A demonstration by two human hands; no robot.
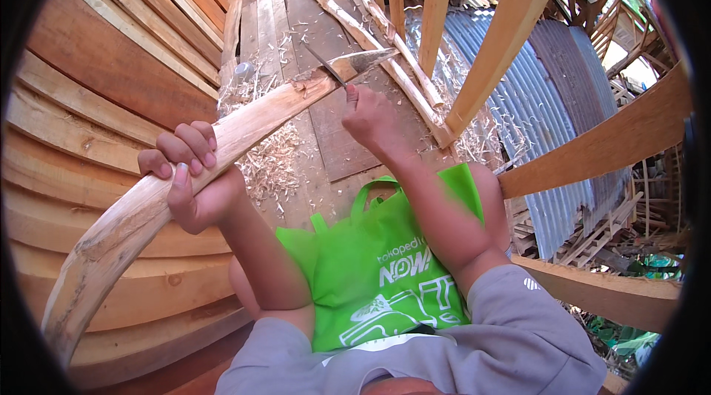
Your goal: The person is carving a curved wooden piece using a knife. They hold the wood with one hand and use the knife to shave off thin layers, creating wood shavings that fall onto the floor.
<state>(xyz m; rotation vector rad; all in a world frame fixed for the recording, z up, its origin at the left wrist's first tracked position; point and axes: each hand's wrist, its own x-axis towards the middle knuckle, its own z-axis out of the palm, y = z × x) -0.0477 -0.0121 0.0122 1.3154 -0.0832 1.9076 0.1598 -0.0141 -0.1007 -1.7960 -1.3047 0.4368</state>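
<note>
A long, curved piece of pale peeled wood (244, 128) slants across in front of me, from the lower left up to the middle. My left hand (194, 173) is closed around it at about its middle. In my right hand (370, 117) is a knife (324, 64), its dark narrow blade lying across the wood near the far end. That end (363, 62) is darker, with bark on it, and tapers to a point. The knife's handle is mostly hidden inside my fist. A bright green bag (370, 262) lies over my lap.
Wood shavings (278, 162) are scattered on the plank floor (259, 32). Two peeled poles (404, 84) lie ahead to the right. Stacked boards (111, 91) wall the left side. Upright beams (511, 32) and corrugated metal sheets (511, 91) stand at right. A small clear container (243, 71) sits among shavings.
</note>
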